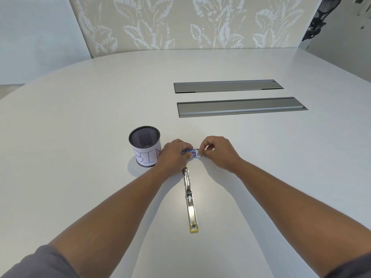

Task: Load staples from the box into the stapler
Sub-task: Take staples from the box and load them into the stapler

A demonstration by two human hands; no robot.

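A small blue and white staple box (190, 152) is held just above the white table. My left hand (172, 155) grips its left part, covering most of it. My right hand (217, 151) pinches the box's right end, where an inner tray or flap shows partly out. The stapler (190, 199) lies flat on the table below both hands, swung fully open in one long metal strip with a yellow tip at the near end. Its far end is hidden under my left hand. Whether staples lie in its channel I cannot tell.
A black mesh cup (145, 146) with a paper label reading "BIN" stands just left of my left hand. Two grey metal cable hatches (241, 106) are set into the table farther back on the right. A black office chair (319, 19) stands at the far right.
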